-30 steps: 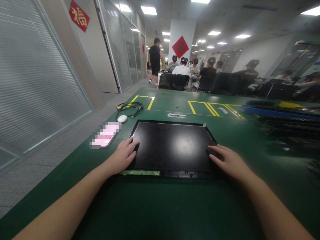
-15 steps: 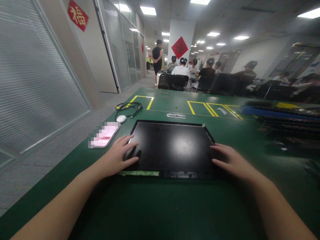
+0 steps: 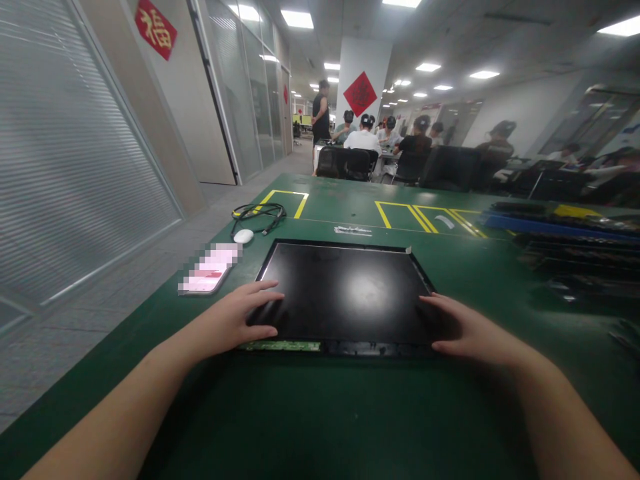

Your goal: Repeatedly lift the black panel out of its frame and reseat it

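Observation:
A black LCD screen panel (image 3: 340, 287) lies flat on the green table (image 3: 320, 413), its dark face up. Along its near edge runs a narrow green circuit board (image 3: 285, 347). Over the panel's left side is my left hand (image 3: 237, 317), fingers spread and thumb apart, with nothing in its grasp. At the right side my right hand (image 3: 465, 327) has its fingertips at the edge and its thumb near the lower right corner. Both hands are open; whether the fingertips press on the panel I cannot tell.
Left of the panel lie a phone (image 3: 210, 270), a white mouse (image 3: 243, 237) and a coiled black cable (image 3: 257, 215). Dark panels are stacked (image 3: 575, 240) at the right. Yellow tape (image 3: 385, 215) marks the far table. Several people sit beyond it.
My left hand has shifted slightly, its fingers now closer together. The right thumb has moved down toward the panel's near corner. A standing person in the background has stepped right.

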Demonstrator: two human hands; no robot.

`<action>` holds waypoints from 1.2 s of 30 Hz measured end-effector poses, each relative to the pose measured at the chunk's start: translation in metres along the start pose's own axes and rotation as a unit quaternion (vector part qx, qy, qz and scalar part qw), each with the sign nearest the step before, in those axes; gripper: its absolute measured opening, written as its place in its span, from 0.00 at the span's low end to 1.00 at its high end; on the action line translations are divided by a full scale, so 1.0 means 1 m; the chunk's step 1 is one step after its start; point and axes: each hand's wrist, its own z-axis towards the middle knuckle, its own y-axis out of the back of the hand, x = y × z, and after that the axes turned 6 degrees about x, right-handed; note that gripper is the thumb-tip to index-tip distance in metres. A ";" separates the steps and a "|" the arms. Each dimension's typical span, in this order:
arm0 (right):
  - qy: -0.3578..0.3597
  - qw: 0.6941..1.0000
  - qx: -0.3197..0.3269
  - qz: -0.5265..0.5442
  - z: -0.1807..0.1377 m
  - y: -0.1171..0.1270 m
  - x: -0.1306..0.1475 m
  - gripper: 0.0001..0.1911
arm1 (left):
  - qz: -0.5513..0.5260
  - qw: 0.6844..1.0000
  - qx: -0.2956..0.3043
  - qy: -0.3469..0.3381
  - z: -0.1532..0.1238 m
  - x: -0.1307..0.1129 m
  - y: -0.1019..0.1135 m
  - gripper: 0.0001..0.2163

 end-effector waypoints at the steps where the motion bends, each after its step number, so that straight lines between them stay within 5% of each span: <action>1: -0.001 1.000 0.000 0.003 0.000 0.000 0.000 0.47 | 0.003 1.000 -0.002 0.003 0.000 0.001 0.000 0.29; 21: -0.005 1.000 -0.015 0.007 0.002 0.004 0.007 0.42 | -0.001 0.998 -0.005 -0.057 -0.002 0.009 0.003 0.26; 30: 0.004 0.999 -0.043 0.008 0.004 0.002 0.006 0.35 | 0.013 1.000 -0.007 -0.023 -0.001 0.007 0.001 0.28; 36: -0.061 0.986 -0.135 0.071 0.013 0.000 0.004 0.22 | 0.081 0.993 -0.071 0.051 0.008 0.018 -0.007 0.25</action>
